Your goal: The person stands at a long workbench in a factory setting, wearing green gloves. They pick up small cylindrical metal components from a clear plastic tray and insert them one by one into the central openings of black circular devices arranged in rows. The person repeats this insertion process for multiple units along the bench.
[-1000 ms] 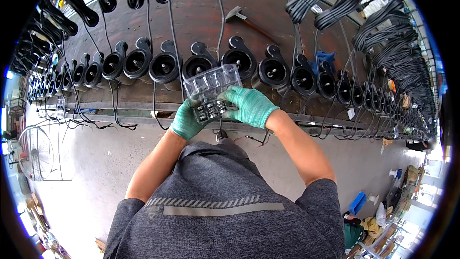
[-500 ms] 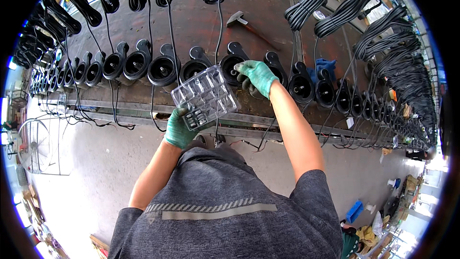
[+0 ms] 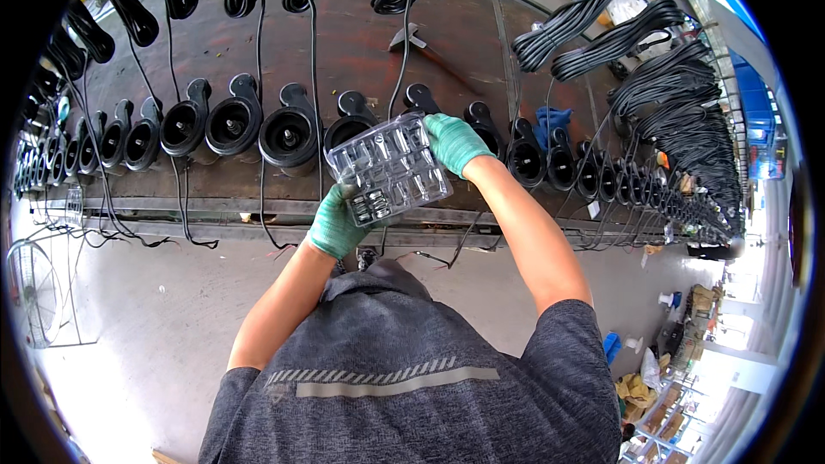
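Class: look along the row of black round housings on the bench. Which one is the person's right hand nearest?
The housing just above the right hand, partly hidden behind the clear plastic tray; the others sit off to either side.

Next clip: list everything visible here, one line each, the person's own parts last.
clear plastic compartment tray: one, transparent, small dark parts in its near cells, held over the bench edge
black round pump housings: a long row, black, along the bench
coiled black cables: many bundles, black, far side and right of bench
brown workbench: one, dark brown, across the upper picture
hammer: one, grey head, lying mid-bench
blue cloth: one, blue, among the housings at right
left hand: green glove, gripping the tray's near edge
right hand: green glove, at the tray's far right corner
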Demonstrator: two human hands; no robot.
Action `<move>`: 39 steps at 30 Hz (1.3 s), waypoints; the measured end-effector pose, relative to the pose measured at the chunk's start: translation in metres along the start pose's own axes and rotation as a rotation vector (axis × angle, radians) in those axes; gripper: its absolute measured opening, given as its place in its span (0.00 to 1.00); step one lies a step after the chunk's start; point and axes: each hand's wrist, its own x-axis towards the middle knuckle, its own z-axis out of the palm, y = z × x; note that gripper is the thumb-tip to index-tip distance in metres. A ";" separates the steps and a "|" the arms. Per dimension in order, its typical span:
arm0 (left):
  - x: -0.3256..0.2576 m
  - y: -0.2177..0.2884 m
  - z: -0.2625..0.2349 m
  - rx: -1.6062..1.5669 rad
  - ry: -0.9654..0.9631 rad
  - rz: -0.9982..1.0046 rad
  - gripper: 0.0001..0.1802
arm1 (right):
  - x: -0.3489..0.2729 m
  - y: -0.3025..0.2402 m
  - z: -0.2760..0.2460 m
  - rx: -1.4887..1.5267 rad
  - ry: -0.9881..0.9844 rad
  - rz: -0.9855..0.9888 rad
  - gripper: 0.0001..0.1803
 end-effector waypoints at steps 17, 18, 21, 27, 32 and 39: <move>-0.005 -0.007 -0.003 0.149 0.083 0.155 0.29 | -0.017 -0.021 -0.022 0.226 0.379 0.215 0.15; -0.003 -0.011 -0.005 0.180 0.108 0.170 0.27 | -0.030 -0.026 -0.028 0.272 0.503 0.164 0.16; 0.003 -0.029 0.000 0.226 0.172 0.164 0.25 | -0.086 -0.062 -0.048 0.215 0.239 -0.216 0.23; 0.033 -0.087 0.038 0.255 0.257 0.158 0.20 | -0.127 -0.032 -0.030 -0.060 -0.061 -0.394 0.36; 0.049 -0.124 0.051 0.263 0.263 0.202 0.20 | -0.141 0.022 -0.020 0.072 -0.045 -0.452 0.32; 0.052 -0.154 0.038 0.361 0.195 0.205 0.24 | -0.158 0.045 -0.033 0.339 -0.117 -0.372 0.26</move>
